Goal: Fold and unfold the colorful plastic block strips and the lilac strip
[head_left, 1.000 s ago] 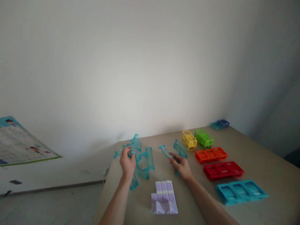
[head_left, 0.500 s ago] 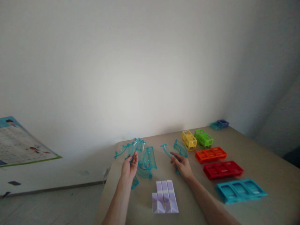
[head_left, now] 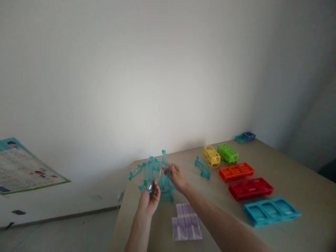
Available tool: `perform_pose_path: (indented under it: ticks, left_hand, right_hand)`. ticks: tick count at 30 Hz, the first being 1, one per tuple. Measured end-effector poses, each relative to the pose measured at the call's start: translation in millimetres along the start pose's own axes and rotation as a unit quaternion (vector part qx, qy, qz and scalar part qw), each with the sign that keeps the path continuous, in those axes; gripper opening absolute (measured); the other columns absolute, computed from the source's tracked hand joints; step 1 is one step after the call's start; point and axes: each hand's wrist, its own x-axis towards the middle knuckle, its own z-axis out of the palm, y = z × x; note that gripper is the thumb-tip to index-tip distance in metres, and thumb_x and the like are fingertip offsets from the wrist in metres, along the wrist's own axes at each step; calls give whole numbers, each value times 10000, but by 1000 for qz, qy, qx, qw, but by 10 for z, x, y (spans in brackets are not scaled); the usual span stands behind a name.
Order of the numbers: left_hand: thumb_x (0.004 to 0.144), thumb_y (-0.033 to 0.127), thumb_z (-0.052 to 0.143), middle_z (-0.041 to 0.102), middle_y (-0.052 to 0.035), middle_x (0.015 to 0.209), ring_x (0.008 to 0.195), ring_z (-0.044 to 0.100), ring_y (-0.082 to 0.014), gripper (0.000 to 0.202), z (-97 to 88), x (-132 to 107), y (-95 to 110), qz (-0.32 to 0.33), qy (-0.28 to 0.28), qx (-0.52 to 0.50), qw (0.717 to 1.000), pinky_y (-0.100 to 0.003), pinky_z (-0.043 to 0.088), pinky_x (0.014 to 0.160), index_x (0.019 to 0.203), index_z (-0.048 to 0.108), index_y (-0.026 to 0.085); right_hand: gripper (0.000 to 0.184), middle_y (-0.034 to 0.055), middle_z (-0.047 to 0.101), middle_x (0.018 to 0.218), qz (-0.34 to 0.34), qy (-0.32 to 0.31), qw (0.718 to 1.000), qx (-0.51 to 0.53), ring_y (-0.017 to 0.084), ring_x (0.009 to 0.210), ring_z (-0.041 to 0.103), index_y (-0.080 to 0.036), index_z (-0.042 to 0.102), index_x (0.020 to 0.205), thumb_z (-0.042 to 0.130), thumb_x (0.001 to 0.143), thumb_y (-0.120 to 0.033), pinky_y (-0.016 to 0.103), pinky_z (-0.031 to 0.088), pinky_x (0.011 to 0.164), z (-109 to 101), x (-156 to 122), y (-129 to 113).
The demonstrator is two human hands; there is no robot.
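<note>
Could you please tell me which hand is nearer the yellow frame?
Right. The right hand is left of the yellow frame; the left hand is farther left and lower in view.

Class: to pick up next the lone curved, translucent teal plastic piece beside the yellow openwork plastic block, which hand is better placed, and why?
Probably the right hand: it is nearer the curved teal piece, while the left hand lies farther left. Both seem occupied, though.

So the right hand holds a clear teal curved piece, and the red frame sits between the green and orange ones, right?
Wrong neighbours: the head view shows the red frame between the orange frame and opaque teal frame. The right hand does hold a clear teal curved piece.
</note>
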Motion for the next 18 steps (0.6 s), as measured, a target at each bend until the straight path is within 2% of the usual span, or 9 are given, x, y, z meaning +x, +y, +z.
perform_pose_path:
  ticks: [4, 7, 10, 14, 18]
  left_hand:
    - [860, -36, 387, 696, -36, 672, 498, 658, -107, 283, -63, -83, -4, -32, 3, 20, 999, -175, 533, 441, 848, 630, 109]
    - [854, -25, 412, 646, -16, 618, 465, 619, -99, 239, -83, -122, 16, -56, -8, 27, 998, -178, 513, 424, 797, 600, 111]
    - [860, -22, 403, 597, 10, 597, 430, 553, -69, 238, -63, -117, 21, -65, -29, 23, 997, -160, 480, 417, 774, 575, 119]
    - [884, -6, 378, 569, 29, 591, 426, 503, -52, 247, -24, -99, -3, -48, -58, 11, 997, -133, 427, 407, 777, 554, 130]
    - [873, -15, 369, 531, 39, 572, 392, 441, -40, 242, -17, -102, -29, -48, -74, 10, 996, -120, 354, 372, 780, 544, 124]
  right_hand:
    - [487, -8, 642, 641, 30, 18, 999, 16, 117, 538, 579, -139, 635, 833, 505, 900, -603, 259, 484, 564, 51, 153, 93]
    - [386, -16, 642, 714, 49, 33, 998, 36, 110, 568, 599, -139, 626, 903, 494, 958, -498, 278, 514, 596, 49, 177, 85]
    - [345, -4, 650, 772, 55, 72, 995, 45, 116, 618, 614, -139, 626, 933, 502, 966, -459, 287, 525, 627, 54, 181, 25]
    - [333, -11, 642, 755, 56, 123, 989, 61, 111, 591, 596, -146, 617, 949, 505, 963, -459, 270, 503, 595, 82, 166, -71]
    - [464, -23, 599, 575, 78, 82, 989, 100, 141, 558, 622, -145, 626, 867, 406, 969, -540, 267, 485, 559, 211, 147, -111]
